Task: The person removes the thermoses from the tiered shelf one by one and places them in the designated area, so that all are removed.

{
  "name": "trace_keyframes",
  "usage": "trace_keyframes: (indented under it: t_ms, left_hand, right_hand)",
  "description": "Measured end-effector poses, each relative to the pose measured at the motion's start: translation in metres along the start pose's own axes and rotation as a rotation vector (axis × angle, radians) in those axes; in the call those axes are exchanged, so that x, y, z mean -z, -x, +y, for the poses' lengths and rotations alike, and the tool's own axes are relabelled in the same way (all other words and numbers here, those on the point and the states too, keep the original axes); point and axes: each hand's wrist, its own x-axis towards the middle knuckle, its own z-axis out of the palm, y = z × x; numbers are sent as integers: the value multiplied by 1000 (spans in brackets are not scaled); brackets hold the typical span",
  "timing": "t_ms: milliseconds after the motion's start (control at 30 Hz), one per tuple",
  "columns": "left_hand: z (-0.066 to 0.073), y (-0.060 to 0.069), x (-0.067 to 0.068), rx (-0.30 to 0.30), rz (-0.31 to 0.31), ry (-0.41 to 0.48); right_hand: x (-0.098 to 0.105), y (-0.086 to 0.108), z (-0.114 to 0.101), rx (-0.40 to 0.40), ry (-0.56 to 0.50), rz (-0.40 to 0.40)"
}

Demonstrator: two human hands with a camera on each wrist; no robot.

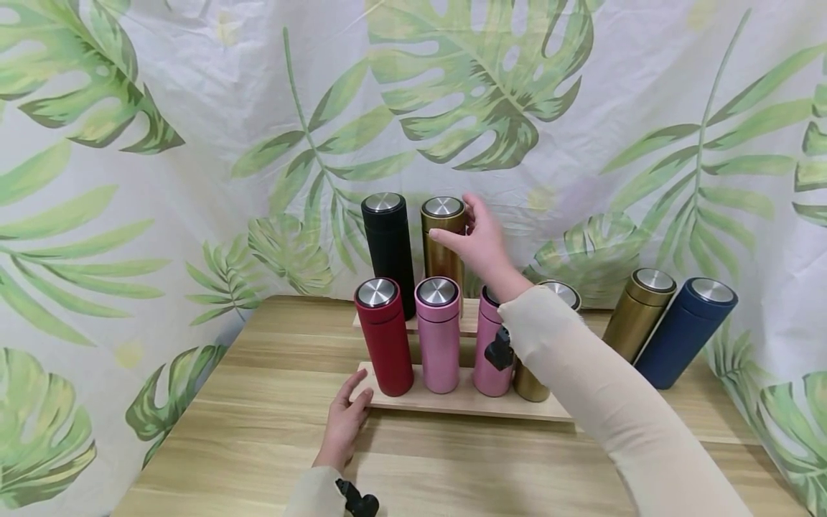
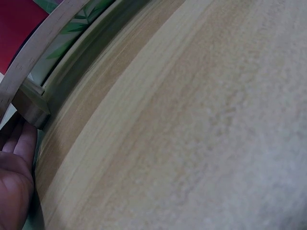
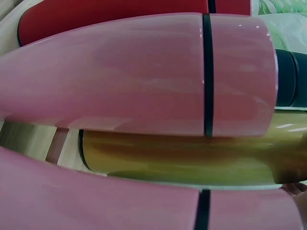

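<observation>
Right grip looks like it's pinching the gold bottle near its lid, 12 o'clock on the back shelf, left grip relaxed against the front shelf at 7, and I'd guess that bottle's stiff, slick, hefty, best held just below the lid.

From the head, we look forward and down, well back from the table. At the left wrist, we look slantwise and close across it, sharing the shelf with the head view. At the right wrist, we face the pink bottles sideways, very near; the head view shows them too.
</observation>
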Motion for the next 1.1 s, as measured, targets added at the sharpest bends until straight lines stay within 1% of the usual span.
trace_keyframes:
  t_ms: [100, 233, 500, 733, 900, 1100]
  left_hand:
    - [1, 1, 0, 6, 2, 0]
    - [1, 1, 0, 6, 1, 5]
    - [-1, 1, 0, -2, 3, -12]
    - [0, 0, 1, -13, 7, -16]
    - [1, 2, -1, -15, -8, -13]
    - [2, 2, -1, -7, 14, -11]
  right_hand:
    - [-4, -1, 1, 6, 10, 16]
    - [-8, -1, 4, -5, 21, 35]
    - [-12, 1, 8, -33, 42, 42]
    - [-13, 1, 6, -56, 24, 84]
    - [-11, 3, 4, -71, 15, 120]
    - [-11, 4, 1, -85, 12, 105]
